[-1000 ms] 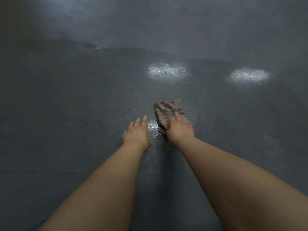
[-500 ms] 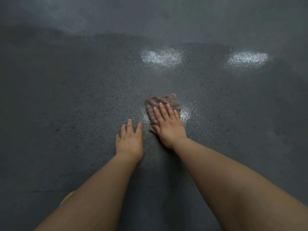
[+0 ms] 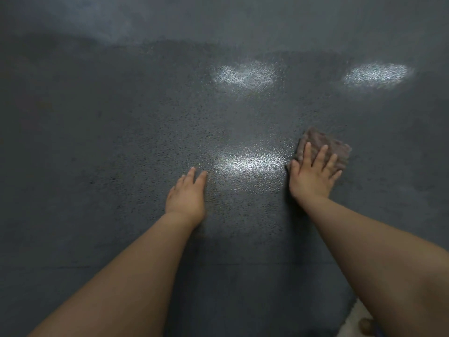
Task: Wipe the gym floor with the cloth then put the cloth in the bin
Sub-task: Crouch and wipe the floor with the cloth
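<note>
The floor [image 3: 121, 142] is a dark grey, pebbled surface that fills nearly the whole view. Three bright patches of reflected light sit on it: one in the far middle [image 3: 245, 75], one at the far right [image 3: 377, 75], and one nearer, in the middle [image 3: 245, 164]. A folded brownish cloth [image 3: 323, 142] lies flat on the floor right of the near patch, with the right hand [image 3: 312, 177] pressing on it, fingers spread. The left hand [image 3: 187, 195] rests palm-down on the bare floor, just left of that patch. A faint seam [image 3: 60, 266] crosses the near floor.
</note>
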Motion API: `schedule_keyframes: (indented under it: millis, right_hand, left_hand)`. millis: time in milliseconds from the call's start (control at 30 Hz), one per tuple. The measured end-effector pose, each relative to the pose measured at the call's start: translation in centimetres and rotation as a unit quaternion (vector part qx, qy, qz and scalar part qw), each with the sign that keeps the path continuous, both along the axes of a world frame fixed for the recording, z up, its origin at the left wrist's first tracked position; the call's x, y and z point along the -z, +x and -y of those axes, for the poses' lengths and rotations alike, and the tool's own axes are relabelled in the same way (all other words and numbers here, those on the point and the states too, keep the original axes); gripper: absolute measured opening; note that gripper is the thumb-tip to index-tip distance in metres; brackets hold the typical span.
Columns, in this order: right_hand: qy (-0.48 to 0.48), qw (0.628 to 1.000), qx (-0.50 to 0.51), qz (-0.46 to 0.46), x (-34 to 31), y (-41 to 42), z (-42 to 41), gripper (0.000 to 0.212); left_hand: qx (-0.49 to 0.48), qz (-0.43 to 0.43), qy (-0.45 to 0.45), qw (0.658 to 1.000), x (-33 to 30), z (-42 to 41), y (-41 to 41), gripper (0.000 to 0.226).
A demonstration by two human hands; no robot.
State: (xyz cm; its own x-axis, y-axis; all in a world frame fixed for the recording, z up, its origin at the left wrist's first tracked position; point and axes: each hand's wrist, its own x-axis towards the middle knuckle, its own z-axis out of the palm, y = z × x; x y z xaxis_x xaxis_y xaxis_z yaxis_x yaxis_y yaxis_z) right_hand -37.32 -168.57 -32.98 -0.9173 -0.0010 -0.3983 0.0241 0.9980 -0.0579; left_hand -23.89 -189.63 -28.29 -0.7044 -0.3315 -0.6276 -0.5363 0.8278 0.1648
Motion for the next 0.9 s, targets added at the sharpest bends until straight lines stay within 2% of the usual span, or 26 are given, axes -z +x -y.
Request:
schedule_keyframes:
  millis: [200, 333, 400, 500, 600, 667, 733, 800, 900]
  right_hand:
    - [-0.015, 0.984, -0.175, 0.011, 0.0, 5.9, 5.9, 0.062]
    - [-0.062, 0.943, -0.328, 0.013, -0.1, 10.5, 9.5, 0.058]
    - [-0.085, 0.9, -0.427, 0.016, 0.0, 13.3, 10.2, 0.052]
    - [-0.099, 0.816, -0.568, 0.026, 0.7, 16.2, 9.3, 0.047]
    - [-0.096, 0.732, -0.674, 0.004, 1.3, 14.9, 7.8, 0.049]
    - [-0.095, 0.692, -0.715, -0.012, 1.5, 12.5, 7.6, 0.05]
    - [-0.109, 0.688, -0.717, -0.025, 1.5, 9.8, 7.8, 0.048]
    - [-0.11, 0.705, -0.699, -0.047, 1.4, 7.2, 8.2, 0.047]
    - [-0.077, 0.754, -0.65, -0.058, 1.2, 3.6, 8.9, 0.048]
  left_hand:
    - [-0.075, -0.006, -0.06, 0.995, -0.2, 2.7, 2.3, 0.064]
    - [-0.09, 0.024, -0.075, 0.993, -0.2, 4.0, 3.8, 0.066]
    - [-0.105, 0.033, -0.072, 0.991, -0.1, 4.2, 4.4, 0.068]
    - [-0.132, 0.045, -0.06, 0.988, 0.0, 4.6, 4.7, 0.073]
    - [-0.13, 0.065, -0.056, 0.988, -0.1, 5.2, 4.6, 0.081]
    - [-0.118, 0.098, -0.04, 0.987, -0.3, 5.3, 4.4, 0.092]
    - [-0.108, 0.132, -0.012, 0.985, -0.3, 5.4, 4.3, 0.105]
    - [-0.133, 0.13, 0.016, 0.982, -0.2, 5.3, 4.1, 0.11]
    - [-0.186, 0.094, 0.047, 0.977, -0.3, 5.5, 3.5, 0.09]
